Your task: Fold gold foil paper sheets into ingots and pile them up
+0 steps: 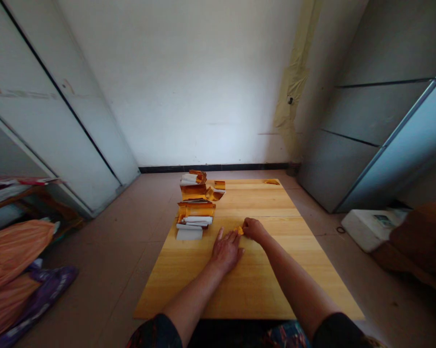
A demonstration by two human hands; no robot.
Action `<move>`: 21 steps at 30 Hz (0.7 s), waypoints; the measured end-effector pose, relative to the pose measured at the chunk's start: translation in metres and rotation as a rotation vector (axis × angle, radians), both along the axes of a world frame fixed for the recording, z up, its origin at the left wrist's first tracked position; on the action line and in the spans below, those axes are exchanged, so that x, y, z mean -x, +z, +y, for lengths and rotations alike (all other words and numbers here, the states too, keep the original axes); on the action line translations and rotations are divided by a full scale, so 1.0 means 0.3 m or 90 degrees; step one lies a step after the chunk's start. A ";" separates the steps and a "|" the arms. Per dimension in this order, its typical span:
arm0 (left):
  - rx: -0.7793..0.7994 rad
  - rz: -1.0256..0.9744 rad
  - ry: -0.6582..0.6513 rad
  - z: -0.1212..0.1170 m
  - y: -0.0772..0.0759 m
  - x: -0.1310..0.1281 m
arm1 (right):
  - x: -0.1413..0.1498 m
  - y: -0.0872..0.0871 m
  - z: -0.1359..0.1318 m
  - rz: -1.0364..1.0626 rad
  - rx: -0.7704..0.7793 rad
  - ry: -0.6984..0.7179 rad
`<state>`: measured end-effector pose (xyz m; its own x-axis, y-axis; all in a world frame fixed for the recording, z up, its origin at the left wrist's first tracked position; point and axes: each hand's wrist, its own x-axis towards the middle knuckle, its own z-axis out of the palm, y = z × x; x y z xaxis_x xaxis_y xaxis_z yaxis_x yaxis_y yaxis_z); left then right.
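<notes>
A small piece of shiny gold-orange paper (240, 230) lies on the wooden table (261, 285) between my hands. My left hand (227, 252) rests flat, its fingers stretched out and the tips on the paper's left side. At the paper's right side, the fingers of my right hand (254, 229) are curled closed on its edge; most of the grip is hidden. Left of them stands a stack of folded gold paper (196, 211) with white rolled paper (198, 221) and a white sheet (189, 234) at its front.
Further back on the table lie more gold sheets (193, 192), a loose gold square (219, 184) and a folded gold piece (272, 181) near the far right corner. A grey refrigerator (348, 159) stands at the right, orange cloth (18, 251) at the left.
</notes>
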<state>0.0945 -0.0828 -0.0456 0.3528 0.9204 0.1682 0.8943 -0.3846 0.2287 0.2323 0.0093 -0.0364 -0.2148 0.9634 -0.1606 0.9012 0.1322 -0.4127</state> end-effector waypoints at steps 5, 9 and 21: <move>0.012 0.020 0.076 -0.018 -0.026 -0.008 | 0.014 -0.004 -0.009 -0.022 -0.002 0.012; 0.021 0.011 0.061 -0.024 -0.028 0.013 | 0.022 0.004 -0.012 -0.032 0.002 0.020; 0.025 0.004 0.075 -0.026 -0.030 0.006 | -0.004 0.017 -0.029 -0.009 -0.011 0.034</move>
